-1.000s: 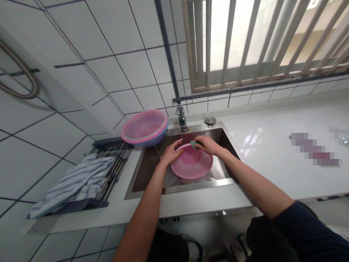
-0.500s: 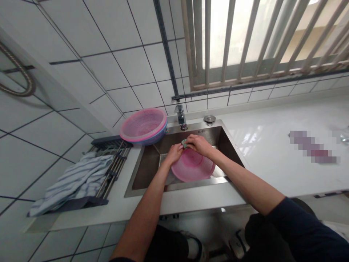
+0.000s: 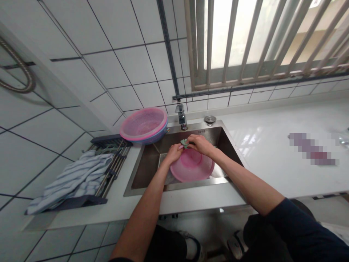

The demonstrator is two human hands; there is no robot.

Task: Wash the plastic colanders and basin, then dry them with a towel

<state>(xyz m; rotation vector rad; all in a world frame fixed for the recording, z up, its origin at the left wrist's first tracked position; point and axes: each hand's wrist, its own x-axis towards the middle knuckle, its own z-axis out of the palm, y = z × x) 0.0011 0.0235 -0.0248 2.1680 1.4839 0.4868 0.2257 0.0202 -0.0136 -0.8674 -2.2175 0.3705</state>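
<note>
Inside the steel sink [image 3: 136,177] a pink basin [image 3: 192,171] stands tilted, its inner side facing me. My left hand [image 3: 174,153] is closed on the basin's far rim, at its upper left. With my right hand [image 3: 200,145] I pinch a small green cloth [image 3: 184,143] against that same rim, just beside the left fingers. Whether the green piece is a cloth or a soft scouring pad is hard to tell. Part of the far rim is hidden behind the hands.
Behind the sink stand a faucet [image 3: 181,117] and a metal drain strainer [image 3: 209,119]. Stacked pink and blue basins [image 3: 144,125] rest at the back left. A striped towel [image 3: 79,178] lies over a metal rack [image 3: 117,167] on the left. White counter [image 3: 272,145] extends right, with a blurred item on it.
Both hands stay at the basin's far rim. The green cloth shows slightly more between the fingers, and the basin has shifted very slightly left. The camera view has moved a little.
</note>
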